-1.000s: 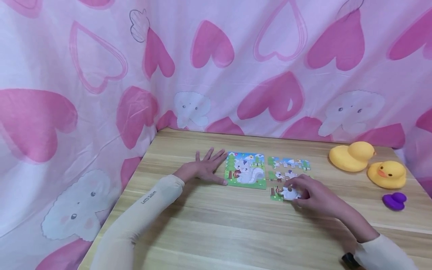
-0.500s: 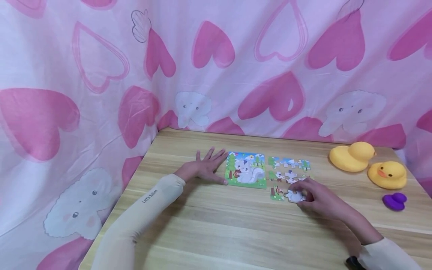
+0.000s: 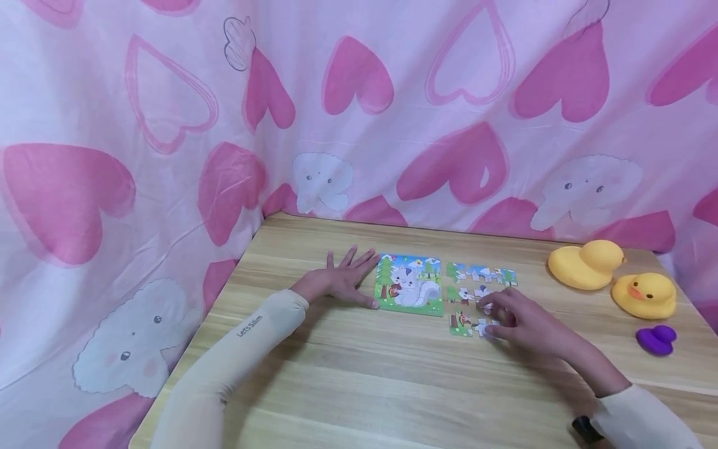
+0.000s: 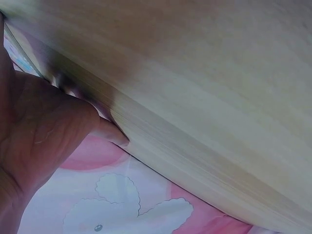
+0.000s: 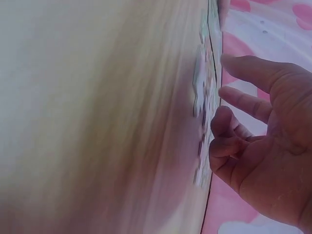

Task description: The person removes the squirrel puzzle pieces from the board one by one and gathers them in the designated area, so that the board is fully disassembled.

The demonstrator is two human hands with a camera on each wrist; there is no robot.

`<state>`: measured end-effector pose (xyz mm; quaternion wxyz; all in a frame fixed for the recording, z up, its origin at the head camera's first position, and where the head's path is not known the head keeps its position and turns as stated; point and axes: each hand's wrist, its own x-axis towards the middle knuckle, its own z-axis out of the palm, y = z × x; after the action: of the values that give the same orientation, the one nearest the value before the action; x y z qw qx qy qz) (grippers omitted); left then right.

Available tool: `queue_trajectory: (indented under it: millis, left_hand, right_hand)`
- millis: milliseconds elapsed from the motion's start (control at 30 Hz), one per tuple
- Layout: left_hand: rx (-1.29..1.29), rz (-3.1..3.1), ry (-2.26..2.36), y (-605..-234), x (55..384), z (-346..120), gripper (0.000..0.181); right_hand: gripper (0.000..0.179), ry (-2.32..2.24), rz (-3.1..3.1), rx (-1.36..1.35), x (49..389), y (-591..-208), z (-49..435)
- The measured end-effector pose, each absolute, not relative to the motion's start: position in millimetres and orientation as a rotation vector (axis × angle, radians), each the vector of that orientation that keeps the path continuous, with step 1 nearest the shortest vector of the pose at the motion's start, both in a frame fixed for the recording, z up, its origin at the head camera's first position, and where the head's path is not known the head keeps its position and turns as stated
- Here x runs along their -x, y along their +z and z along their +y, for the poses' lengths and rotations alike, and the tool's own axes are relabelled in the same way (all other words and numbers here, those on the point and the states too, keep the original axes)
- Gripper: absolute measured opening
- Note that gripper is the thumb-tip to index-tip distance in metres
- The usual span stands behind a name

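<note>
A square puzzle picture (image 3: 415,299) of a white squirrel-like animal lies flat on the table. My left hand (image 3: 344,282) rests beside it with fingers spread, fingertips and thumb at its left edge. Right of the picture, loose jigsaw pieces (image 3: 460,324) lie in three rows. Over the lower right of these hovers my right hand (image 3: 525,321). Its thumb is apart from the index finger, and the right wrist view shows nothing between them; the other fingers curl loosely. A white bottom-row piece (image 3: 481,328) lies by the thumb, partly covered. Some pieces behind the hand are hidden.
Two yellow rubber ducks (image 3: 583,267) and a small purple duck (image 3: 656,340) stand at the table's right. A pink heart-patterned curtain (image 3: 359,137) hangs along the back and left edges of the wooden table (image 3: 359,386).
My right hand pinched the white bottom-row piece, shifted it slightly right, and let it go onto the table. The thumb and fingers have since parted. My left hand stays in place.
</note>
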<state>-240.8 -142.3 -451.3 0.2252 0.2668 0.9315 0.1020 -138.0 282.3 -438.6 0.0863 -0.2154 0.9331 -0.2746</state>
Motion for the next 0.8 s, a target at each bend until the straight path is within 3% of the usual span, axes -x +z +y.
queue_trajectory:
  millis: [233, 800]
  left_hand:
    - [-0.734, 2.566, 0.283, -453, 241, -141, 0.123]
    - [-0.730, 2.566, 0.277, -452, 242, -142, 0.124]
  right_hand:
    - [0.067, -0.876, 2.761, 0.701, 147, -437, 258]
    - [0.063, -0.886, 2.626, 0.662, 174, -440, 197]
